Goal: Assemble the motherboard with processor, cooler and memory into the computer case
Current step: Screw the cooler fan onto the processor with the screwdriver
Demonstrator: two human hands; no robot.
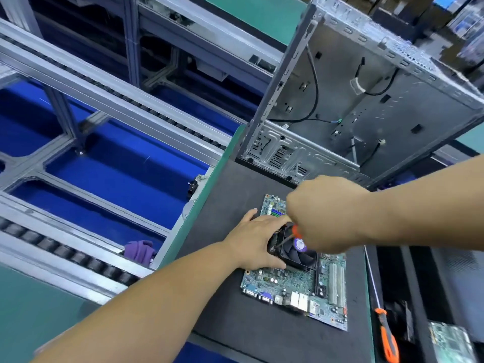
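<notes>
A green motherboard [293, 286] lies flat on the dark mat [230, 205]. A black fan cooler [298, 255] with a purple hub label sits on the board. My left hand [254, 242] rests on the cooler's left side, fingers spread and partly curled over its edge. My right hand [324, 213] grips a screwdriver [288, 238] with a red handle; its dark shaft slants down to the cooler's near-left corner. The open metal computer case [366, 100] stands beyond the board, with loose black cables inside.
A second orange-handled screwdriver [387, 334] lies at the mat's right edge, beside another circuit board [450, 341]. Roller conveyor rails [104, 100] run along the left over blue trays. A purple cloth [138, 250] sits by the rail.
</notes>
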